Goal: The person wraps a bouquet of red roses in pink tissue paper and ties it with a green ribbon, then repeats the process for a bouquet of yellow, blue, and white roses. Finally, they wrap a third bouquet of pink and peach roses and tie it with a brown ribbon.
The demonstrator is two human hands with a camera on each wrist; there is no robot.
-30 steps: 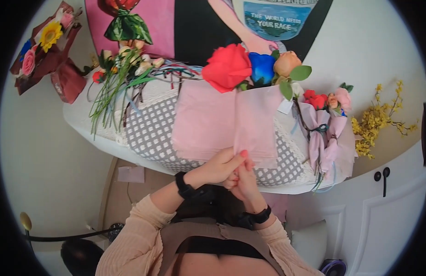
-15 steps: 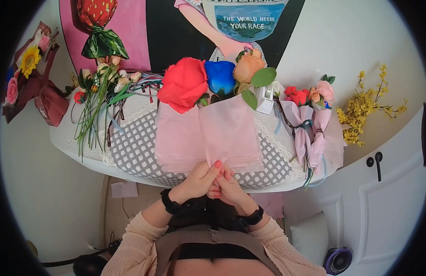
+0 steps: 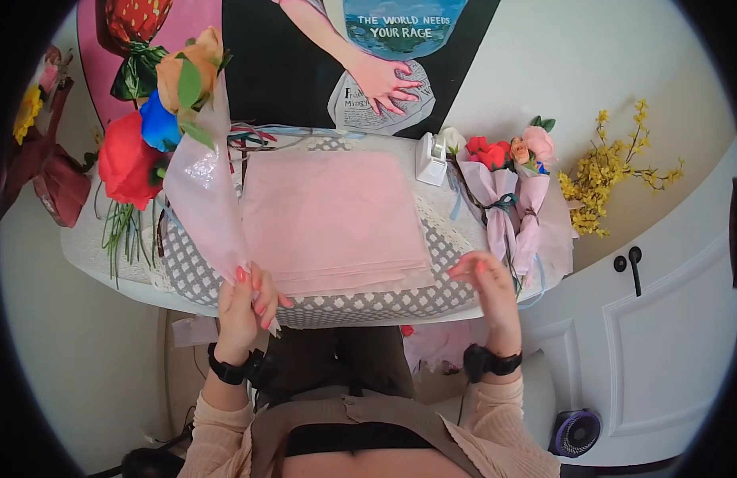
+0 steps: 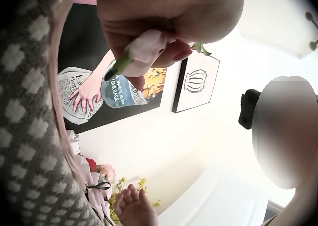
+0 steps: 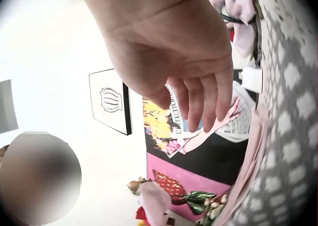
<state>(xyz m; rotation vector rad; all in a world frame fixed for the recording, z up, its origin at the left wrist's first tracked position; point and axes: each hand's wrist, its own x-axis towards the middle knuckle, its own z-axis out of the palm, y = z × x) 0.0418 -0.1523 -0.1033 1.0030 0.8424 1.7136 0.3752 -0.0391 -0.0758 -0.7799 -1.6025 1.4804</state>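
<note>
In the head view my left hand (image 3: 243,307) grips the gathered lower end of a bouquet wrapped in pink paper (image 3: 203,195). A large red rose (image 3: 129,163), a blue rose (image 3: 159,122) and a peach rose (image 3: 181,80) stick out of its top, which tilts up and left. The left wrist view shows a green stem end (image 4: 119,66) poking out of the bunched wrap below the hand. My right hand (image 3: 493,291) hovers near the table's front right, fingers loosely bent, holding nothing. Between the hands lies a stack of pink wrapping sheets (image 3: 333,219).
A white tape dispenser (image 3: 431,159) stands behind the stack. To its right lie small pink-wrapped bouquets (image 3: 496,187) and yellow blossom sprigs (image 3: 599,191). Ribbons (image 3: 261,137) lie at the back, loose green stems (image 3: 125,239) at the left. A painting (image 3: 281,64) leans behind the table.
The bouquet, earlier above the stack with both hands at its lower end, has swung left in the left hand. My right hand has come off it and moved right, uncovering the sheets.
</note>
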